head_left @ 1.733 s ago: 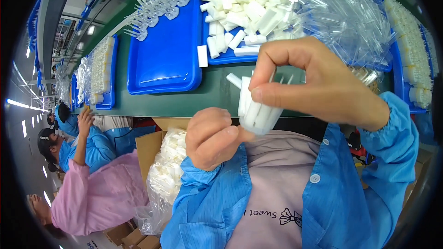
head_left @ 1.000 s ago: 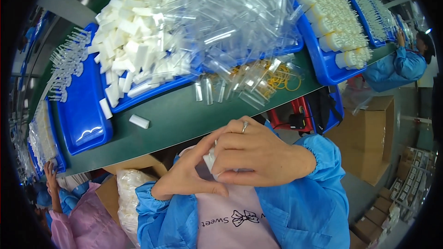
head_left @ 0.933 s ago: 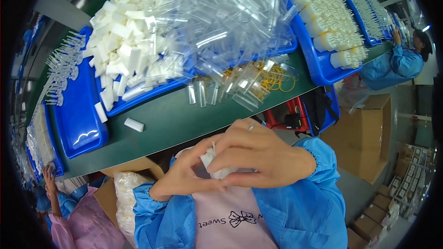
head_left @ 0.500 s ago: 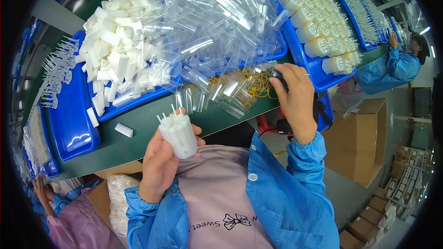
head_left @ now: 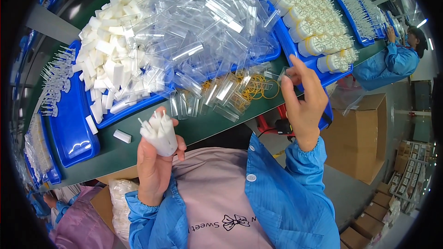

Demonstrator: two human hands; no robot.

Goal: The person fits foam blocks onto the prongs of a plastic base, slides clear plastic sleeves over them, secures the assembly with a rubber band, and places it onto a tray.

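Lifted off the rubber bands, right hand pinches perhaps a band; left hand grips white bundle upright.

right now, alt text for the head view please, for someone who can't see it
The left hand holds a bundle of white plastic pieces upright, while the right hand reaches toward yellow rubber bands on a green table, beside clear plastic sleeves heaped on blue trays.

green bench | blue trays | clear sleeves | probably rubber bands
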